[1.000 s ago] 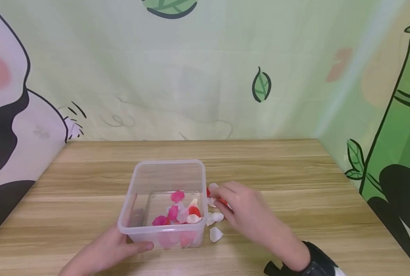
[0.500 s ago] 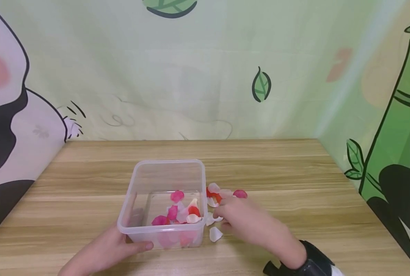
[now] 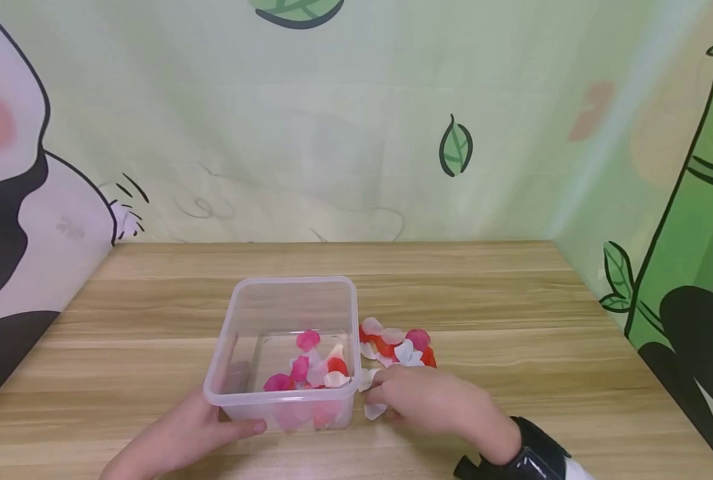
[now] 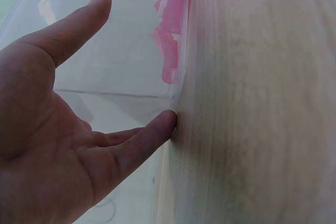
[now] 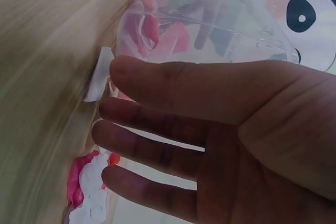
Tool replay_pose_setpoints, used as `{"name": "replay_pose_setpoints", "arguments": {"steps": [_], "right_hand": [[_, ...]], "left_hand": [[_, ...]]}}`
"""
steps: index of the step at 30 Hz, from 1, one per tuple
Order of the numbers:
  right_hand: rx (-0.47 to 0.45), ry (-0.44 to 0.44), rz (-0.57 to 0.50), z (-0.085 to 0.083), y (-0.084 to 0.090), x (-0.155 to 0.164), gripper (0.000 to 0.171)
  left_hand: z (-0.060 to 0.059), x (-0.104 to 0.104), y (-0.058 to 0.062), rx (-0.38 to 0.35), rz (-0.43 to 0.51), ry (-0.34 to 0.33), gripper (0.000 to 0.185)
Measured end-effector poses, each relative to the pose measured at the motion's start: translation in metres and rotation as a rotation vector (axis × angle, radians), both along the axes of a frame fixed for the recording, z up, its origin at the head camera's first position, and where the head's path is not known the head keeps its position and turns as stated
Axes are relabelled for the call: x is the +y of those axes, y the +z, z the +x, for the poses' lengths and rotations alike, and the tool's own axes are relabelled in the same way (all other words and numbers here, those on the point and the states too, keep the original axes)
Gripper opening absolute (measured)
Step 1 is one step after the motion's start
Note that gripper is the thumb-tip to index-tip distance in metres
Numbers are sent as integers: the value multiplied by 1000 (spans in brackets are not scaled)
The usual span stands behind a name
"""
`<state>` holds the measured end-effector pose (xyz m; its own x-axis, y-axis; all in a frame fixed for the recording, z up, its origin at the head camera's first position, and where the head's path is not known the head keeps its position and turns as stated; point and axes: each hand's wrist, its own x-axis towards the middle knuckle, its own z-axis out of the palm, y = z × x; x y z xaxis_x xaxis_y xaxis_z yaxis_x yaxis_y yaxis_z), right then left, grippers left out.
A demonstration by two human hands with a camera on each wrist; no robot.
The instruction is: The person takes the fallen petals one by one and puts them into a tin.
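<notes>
A clear plastic container [image 3: 281, 398] holds several pink, red and pale flower petals [image 3: 299, 369] on its bottom. My left hand [image 3: 191, 427] rests at its near left corner, thumb along the front wall; the left wrist view shows the fingers [image 4: 134, 148] nearly straight against the side. Beside the container's right wall, my right hand [image 3: 434, 397] is low over the table, palm down, its fingertips among white petals [image 3: 376, 411]. In the right wrist view its fingers [image 5: 152, 148] are extended and the thumb tip is close to a white petal [image 5: 100, 75].
A loose pile of red, pink and white petals [image 3: 408, 352] lies behind my right hand, right of the container. The wooden table [image 3: 482, 287] runs back to a printed cloth backdrop [image 3: 344, 133] with panda and bamboo drawings at the sides.
My right hand has moved from the petal pile toward me, uncovering red, magenta and white petals behind it. The left hand and the container stay in place.
</notes>
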<state>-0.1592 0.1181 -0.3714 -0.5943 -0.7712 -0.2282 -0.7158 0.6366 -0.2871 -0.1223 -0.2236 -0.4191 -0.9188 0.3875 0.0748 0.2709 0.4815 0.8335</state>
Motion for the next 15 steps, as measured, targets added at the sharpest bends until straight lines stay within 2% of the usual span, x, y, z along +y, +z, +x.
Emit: {"name": "replay_pose_setpoints", "arguments": {"steps": [4,10,15], "right_hand": [[1,16,15,-1,-2,0,28],[-4,22,40,-1,-2,-2,16],[-26,-31,25,0,-2,-2,13]], "left_hand": [[-1,0,0,-35,12,-7,126],[-2,0,1,-82,15,-2,127],[-2,0,2,-62,14,-9,127]]}}
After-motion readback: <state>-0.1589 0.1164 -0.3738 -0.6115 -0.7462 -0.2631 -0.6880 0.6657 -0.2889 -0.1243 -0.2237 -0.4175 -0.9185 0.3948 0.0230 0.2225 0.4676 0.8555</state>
